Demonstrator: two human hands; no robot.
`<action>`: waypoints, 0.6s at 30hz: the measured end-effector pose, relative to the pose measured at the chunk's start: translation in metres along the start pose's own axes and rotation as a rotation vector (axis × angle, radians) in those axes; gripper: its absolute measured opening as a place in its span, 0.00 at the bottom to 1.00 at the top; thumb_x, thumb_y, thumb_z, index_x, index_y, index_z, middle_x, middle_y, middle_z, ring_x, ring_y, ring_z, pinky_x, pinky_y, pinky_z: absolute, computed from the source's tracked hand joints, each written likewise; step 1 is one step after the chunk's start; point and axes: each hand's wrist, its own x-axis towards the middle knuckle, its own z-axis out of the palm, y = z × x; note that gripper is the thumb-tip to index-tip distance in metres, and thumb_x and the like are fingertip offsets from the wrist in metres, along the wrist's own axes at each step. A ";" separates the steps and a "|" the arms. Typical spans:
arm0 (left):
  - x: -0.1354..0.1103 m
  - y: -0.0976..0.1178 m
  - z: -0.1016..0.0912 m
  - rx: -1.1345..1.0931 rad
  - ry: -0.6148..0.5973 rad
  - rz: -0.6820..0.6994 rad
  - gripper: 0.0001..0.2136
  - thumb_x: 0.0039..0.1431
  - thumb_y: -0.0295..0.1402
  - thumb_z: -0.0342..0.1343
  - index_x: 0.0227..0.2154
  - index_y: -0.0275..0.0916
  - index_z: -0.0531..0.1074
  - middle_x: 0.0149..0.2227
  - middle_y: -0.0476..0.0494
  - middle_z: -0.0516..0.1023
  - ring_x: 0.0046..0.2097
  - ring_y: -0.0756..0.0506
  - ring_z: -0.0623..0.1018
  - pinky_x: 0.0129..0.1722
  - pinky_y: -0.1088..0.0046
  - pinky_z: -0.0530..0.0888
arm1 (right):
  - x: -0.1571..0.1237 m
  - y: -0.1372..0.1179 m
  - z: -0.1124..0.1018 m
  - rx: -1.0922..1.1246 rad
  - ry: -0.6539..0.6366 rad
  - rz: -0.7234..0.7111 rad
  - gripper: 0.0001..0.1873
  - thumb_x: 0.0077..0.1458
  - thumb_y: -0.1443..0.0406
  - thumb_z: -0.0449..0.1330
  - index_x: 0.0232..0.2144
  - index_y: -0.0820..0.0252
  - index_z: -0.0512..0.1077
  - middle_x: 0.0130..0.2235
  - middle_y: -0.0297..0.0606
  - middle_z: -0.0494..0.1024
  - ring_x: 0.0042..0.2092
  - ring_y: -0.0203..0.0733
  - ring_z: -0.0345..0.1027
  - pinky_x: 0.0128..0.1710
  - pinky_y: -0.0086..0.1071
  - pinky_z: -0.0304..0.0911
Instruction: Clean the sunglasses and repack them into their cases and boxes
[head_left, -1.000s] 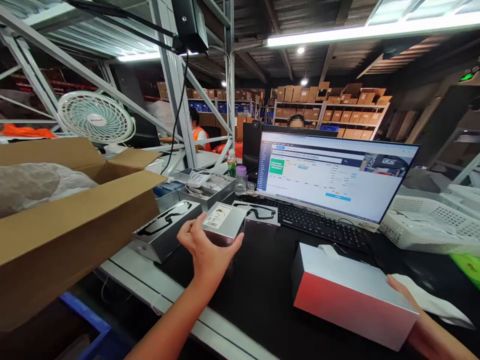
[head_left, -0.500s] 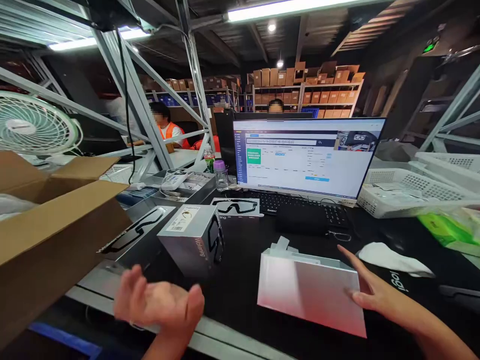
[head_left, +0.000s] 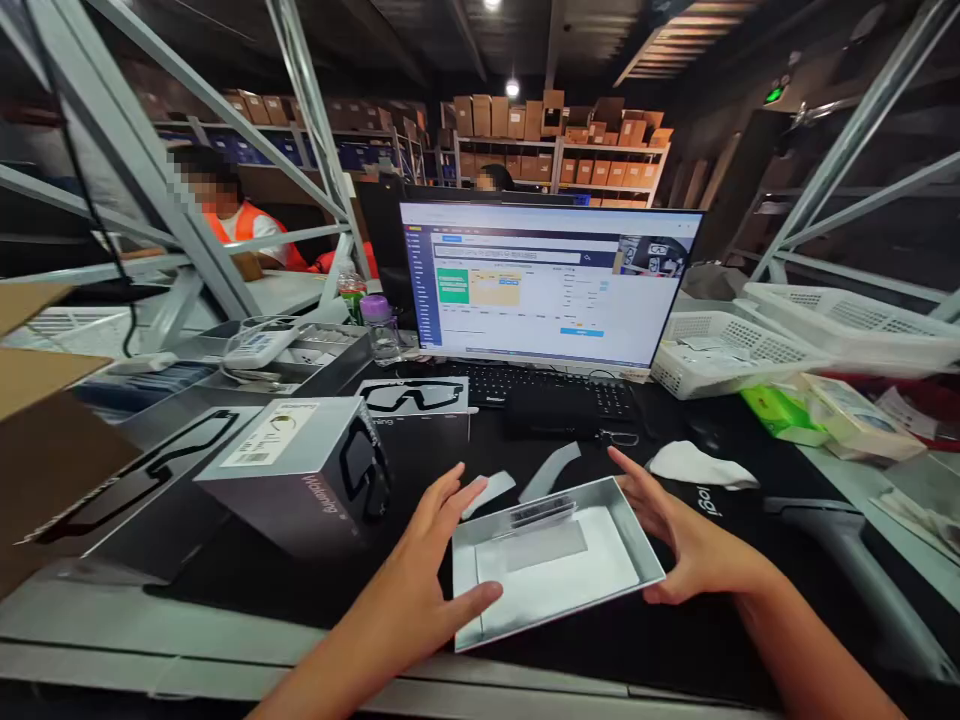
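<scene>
My left hand [head_left: 424,560] and right hand [head_left: 690,550] stand apart, fingers spread, at opposite ends of an open white box [head_left: 555,590] near the front edge of the black tabletop [head_left: 615,645]; whether either grips its walls, I cannot tell. A grey carton [head_left: 289,485] stands toward the left edge, a handheld scanner [head_left: 862,565] near the right. A monitor [head_left: 525,275] lines the back. Beyond: a person in an orange vest [head_left: 244,225], left; shelves [head_left: 600,148] of cardboard boxes [head_left: 517,122].

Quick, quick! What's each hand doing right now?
Left hand: open, fingers spread at the left end of the open silvery-white box.
Right hand: open, fingers spread at the box's right end; any firm grip can't be told.
</scene>
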 end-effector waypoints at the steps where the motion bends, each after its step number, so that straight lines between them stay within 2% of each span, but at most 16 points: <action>1: 0.010 0.002 0.000 0.003 -0.043 -0.020 0.32 0.60 0.40 0.61 0.65 0.52 0.59 0.71 0.35 0.51 0.67 0.31 0.65 0.58 0.48 0.72 | 0.000 0.000 -0.001 -0.005 -0.009 0.009 0.73 0.39 0.58 0.76 0.73 0.49 0.31 0.69 0.50 0.54 0.70 0.55 0.49 0.69 0.53 0.40; 4: 0.036 0.004 0.003 0.001 -0.165 -0.037 0.19 0.60 0.38 0.60 0.55 0.48 0.73 0.66 0.38 0.65 0.59 0.35 0.75 0.56 0.53 0.75 | -0.001 0.000 -0.004 -0.085 -0.039 0.095 0.72 0.40 0.59 0.75 0.73 0.51 0.31 0.72 0.51 0.48 0.72 0.56 0.44 0.69 0.52 0.42; 6: 0.048 0.006 0.005 0.028 -0.219 -0.035 0.18 0.59 0.38 0.61 0.52 0.46 0.75 0.62 0.39 0.70 0.57 0.36 0.77 0.56 0.54 0.75 | -0.001 0.001 -0.007 -0.209 -0.066 0.155 0.73 0.39 0.61 0.76 0.73 0.52 0.32 0.73 0.50 0.43 0.73 0.57 0.41 0.69 0.51 0.43; 9: 0.063 0.018 0.005 0.142 -0.234 0.018 0.32 0.51 0.40 0.68 0.60 0.46 0.68 0.66 0.38 0.66 0.63 0.33 0.71 0.60 0.50 0.70 | -0.002 0.002 -0.009 -0.362 -0.080 0.173 0.75 0.36 0.63 0.76 0.73 0.52 0.32 0.74 0.47 0.39 0.73 0.58 0.39 0.71 0.52 0.39; 11: 0.073 0.033 0.007 0.233 -0.281 0.097 0.39 0.45 0.38 0.72 0.62 0.46 0.65 0.66 0.38 0.66 0.63 0.33 0.70 0.61 0.50 0.69 | -0.002 0.002 -0.007 -0.383 -0.070 0.154 0.74 0.36 0.63 0.76 0.73 0.51 0.32 0.75 0.45 0.38 0.73 0.57 0.38 0.71 0.51 0.39; 15: 0.094 0.063 0.021 0.453 -0.510 0.212 0.33 0.42 0.36 0.74 0.53 0.43 0.70 0.52 0.39 0.78 0.49 0.35 0.80 0.48 0.57 0.76 | 0.000 0.002 -0.003 -0.389 -0.067 0.149 0.74 0.37 0.63 0.76 0.73 0.52 0.32 0.74 0.46 0.38 0.73 0.57 0.39 0.71 0.50 0.40; 18: 0.106 0.070 0.034 0.608 -0.598 0.213 0.29 0.47 0.28 0.70 0.54 0.41 0.69 0.43 0.41 0.81 0.40 0.36 0.82 0.37 0.63 0.77 | -0.001 0.000 -0.005 -0.404 -0.085 0.142 0.75 0.36 0.59 0.78 0.73 0.52 0.33 0.74 0.46 0.39 0.73 0.59 0.40 0.71 0.51 0.41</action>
